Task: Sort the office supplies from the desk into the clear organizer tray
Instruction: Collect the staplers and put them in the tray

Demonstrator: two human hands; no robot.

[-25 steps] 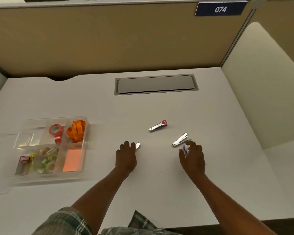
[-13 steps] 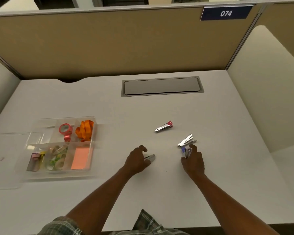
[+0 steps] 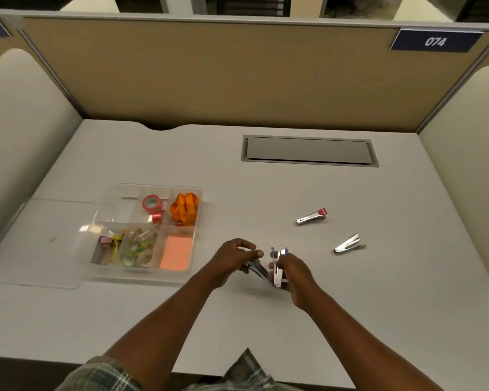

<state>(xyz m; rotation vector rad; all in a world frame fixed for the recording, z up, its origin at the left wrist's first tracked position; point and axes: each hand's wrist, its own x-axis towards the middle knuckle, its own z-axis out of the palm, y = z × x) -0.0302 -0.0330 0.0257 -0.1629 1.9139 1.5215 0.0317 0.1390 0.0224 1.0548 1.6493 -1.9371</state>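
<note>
My right hand [image 3: 295,273] grips a small silver stapler with purple ends [image 3: 277,266], held upright just above the desk. Close beside it, my left hand [image 3: 232,259] holds another small metal stapler [image 3: 256,269], mostly hidden under the fingers. Two more lie on the desk to the right: one with a red end [image 3: 311,216] and a plain silver one [image 3: 348,244]. The clear organizer tray [image 3: 194,261] sits left of my hands, holding a red tape roll [image 3: 152,205], orange bands [image 3: 184,208], clear tape rolls, small clips and a salmon note pad [image 3: 176,253].
A clear lid [image 3: 40,244] lies flat against the tray's left side. A grey cable hatch [image 3: 308,150] is set into the desk at the back. Tan partition walls enclose the back and both sides. The near desk edge runs just below my forearms.
Both hands lifted their staplers off the desk and drew together toward the middle. The view has shifted, so the tray now appears closer to my hands.
</note>
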